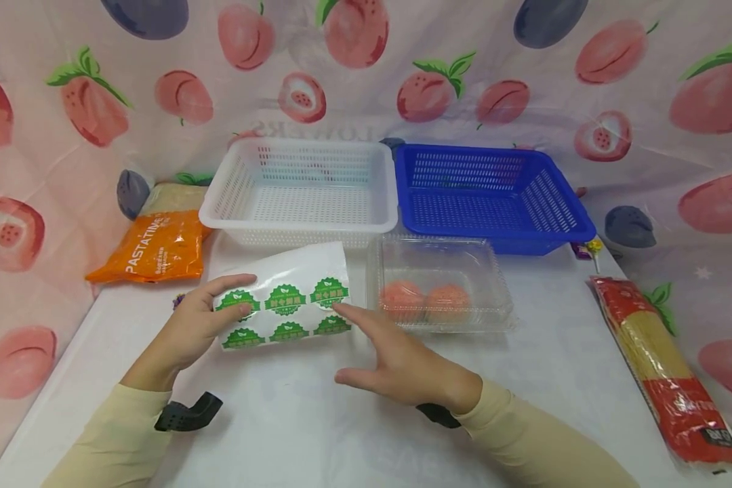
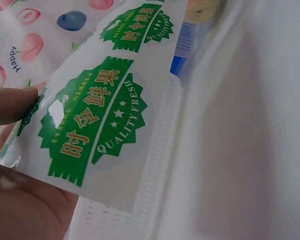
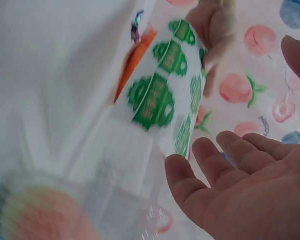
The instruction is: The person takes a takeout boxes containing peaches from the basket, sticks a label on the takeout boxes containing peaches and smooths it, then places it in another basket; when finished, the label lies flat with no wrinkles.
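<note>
A white sheet of green badge stickers [image 1: 285, 298] is held up over the table, tilted toward me. My left hand [image 1: 193, 318] pinches its left edge, thumb on the printed face. In the left wrist view, one sticker [image 2: 95, 120] shows the words "QUALITY FRESH". My right hand [image 1: 402, 359] is beside the sheet's right edge with fingers extended and thumb spread. Its index fingertip is at the right edge; whether it touches is hard to tell. Just beyond it stands a clear plastic clamshell box [image 1: 439, 271] with two round pinkish-orange things [image 1: 423, 303] inside.
A white basket [image 1: 299, 227] and a blue basket [image 1: 500, 237] stand side by side at the back. An orange pasta bag [image 1: 158, 247] lies at left, a red-and-yellow noodle packet [image 1: 665, 373] at right. Small wrapped candies [image 1: 587, 249] lie by the blue basket.
</note>
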Available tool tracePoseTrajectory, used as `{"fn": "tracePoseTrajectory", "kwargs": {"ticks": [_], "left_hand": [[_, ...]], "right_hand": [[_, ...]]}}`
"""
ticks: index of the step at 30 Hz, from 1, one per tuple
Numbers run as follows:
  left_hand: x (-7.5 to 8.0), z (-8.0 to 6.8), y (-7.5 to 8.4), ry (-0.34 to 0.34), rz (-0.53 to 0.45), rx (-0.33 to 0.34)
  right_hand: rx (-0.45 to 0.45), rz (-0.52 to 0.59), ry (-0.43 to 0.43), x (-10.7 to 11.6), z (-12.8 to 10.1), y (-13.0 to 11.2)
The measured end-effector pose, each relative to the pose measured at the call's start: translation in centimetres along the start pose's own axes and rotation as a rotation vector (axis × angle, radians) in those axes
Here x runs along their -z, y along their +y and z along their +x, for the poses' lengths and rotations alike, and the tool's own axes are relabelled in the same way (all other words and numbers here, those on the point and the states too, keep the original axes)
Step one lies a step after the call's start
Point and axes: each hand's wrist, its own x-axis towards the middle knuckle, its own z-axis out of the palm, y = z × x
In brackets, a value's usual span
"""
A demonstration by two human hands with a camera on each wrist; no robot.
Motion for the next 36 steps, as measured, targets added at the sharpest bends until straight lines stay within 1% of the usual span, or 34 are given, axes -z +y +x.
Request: {"fn": "tracePoseTrajectory", "kwargs": {"ticks": [4,6,10,11,15,18,21,25,29,36], "left_hand": [[-0.1,-0.2,0.5,-0.008,-0.044,-0.035],[-0.2,-0.2,0.7,-0.022,-0.074,-0.056],[-0.5,-0.4,1.3,-0.053,-0.121,-0.098],[-0.6,-0.4,1.4,-0.062,-0.131,-0.111],[-1.1,-0.4,1.9,-0.081,-0.163,-0.139],[-1.4,-0.3,2.1,-0.093,-0.191,-0.148],[-1.6,-0.2,2.2,-0.104,-0.196,-0.153],[-1.9,0.1,2.3,-0.112,-0.181,-0.152],[-2.1,0.2,2.4,-0.121,-0.17,-0.149],[-2.2,0.2,2.6,-0.12,-0.148,-0.132]], "right_hand": [[0.044,-0.004,0.121,1.2,0.3,0.3],[0.047,-0.02,0.179,1.8,0.4,0.5],[0.051,-0.024,0.25,2.6,0.6,0.9],[0.052,-0.018,0.256,2.7,0.6,0.9],[0.054,0.068,0.246,2.9,0.8,1.1],[0.048,0.12,0.235,2.9,0.9,1.3],[0.045,0.136,0.234,2.9,1.1,1.4],[0.054,0.171,0.235,2.8,1.1,1.4],[0.069,0.184,0.254,2.8,1.2,1.4],[0.114,0.127,0.311,2.7,1.3,2.0]]}}
